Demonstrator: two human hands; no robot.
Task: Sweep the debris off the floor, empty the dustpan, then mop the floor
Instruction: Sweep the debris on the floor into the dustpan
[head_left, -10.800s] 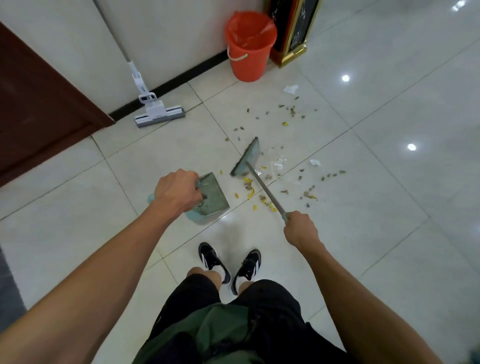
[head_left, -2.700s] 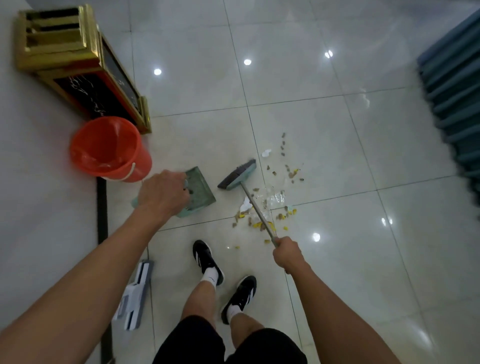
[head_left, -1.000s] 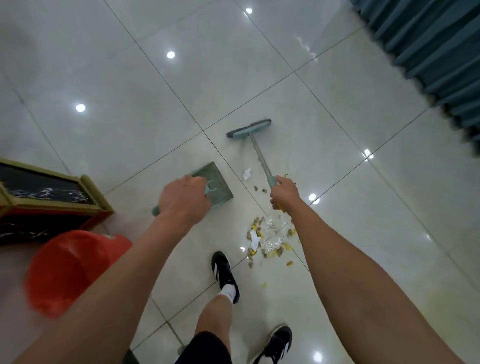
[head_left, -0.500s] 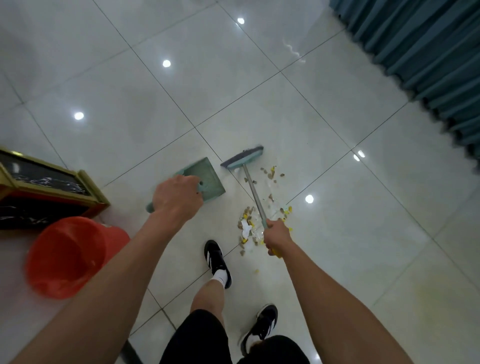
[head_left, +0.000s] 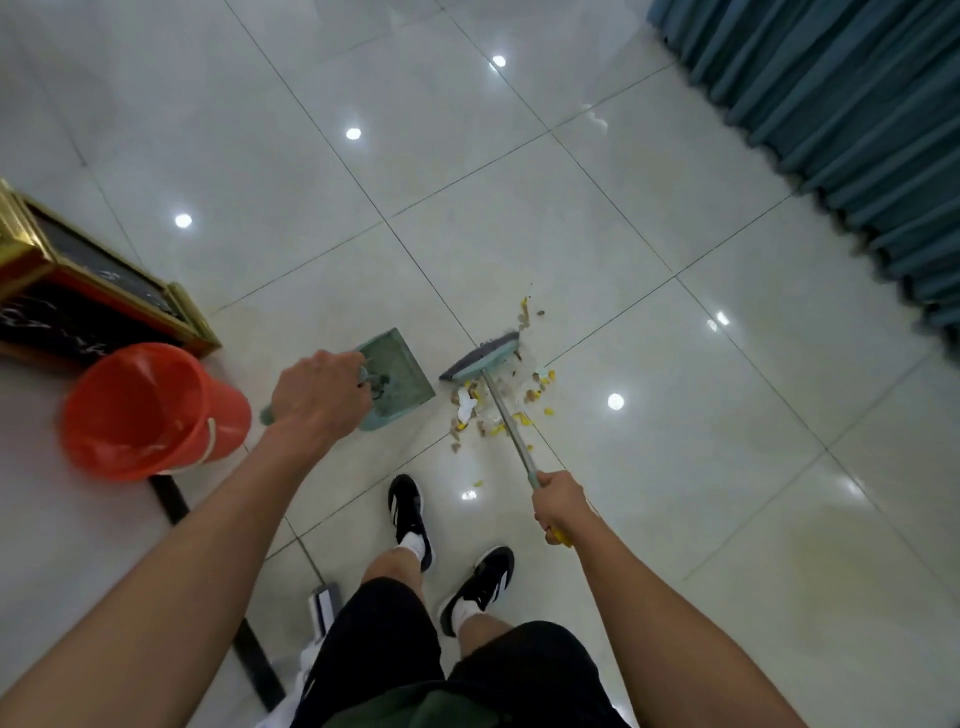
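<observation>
My left hand (head_left: 317, 395) grips the handle of a green dustpan (head_left: 397, 371), whose tray rests on the floor tiles ahead of my feet. My right hand (head_left: 558, 504) holds the thin metal handle of a green broom (head_left: 480, 358). The broom head sits on the floor just right of the dustpan. A pile of debris (head_left: 493, 410), yellow and brown bits with white scraps and clear plastic, lies under the broom handle. A few bits (head_left: 524, 312) lie beyond the broom head.
An orange bucket (head_left: 140, 410) with a liner stands at the left by a gold-framed black stand (head_left: 98, 306). Teal curtains (head_left: 841, 135) hang at the upper right. The white mop head (head_left: 324, 605) lies on the floor behind my left foot.
The broom head has been drawn back toward me, pulling the debris into a tighter pile beside the dustpan. The view has shifted left and back; the mop head has come into view.
</observation>
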